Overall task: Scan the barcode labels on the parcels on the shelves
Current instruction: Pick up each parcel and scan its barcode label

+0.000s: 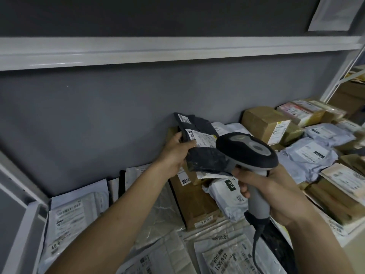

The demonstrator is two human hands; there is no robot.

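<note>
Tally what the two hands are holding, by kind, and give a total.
Barcode scanner: 1, gripped by the right hand
Dark parcel: 1, held up by the left hand
Total: 2

The parcel held up at centre is a dark grey, faintly mottled plastic bag carrying a white label with black print and a small yellow corner mark. The scanner has a black head with light grey oval insets, a grey handle and a black cable. The back wall is flat dark grey; the shelf rail above it is white. Boxes at right are plain brown cardboard. Mailers at right are pale blue-grey; the mailers at lower left are white with black barcodes and digits.
</note>
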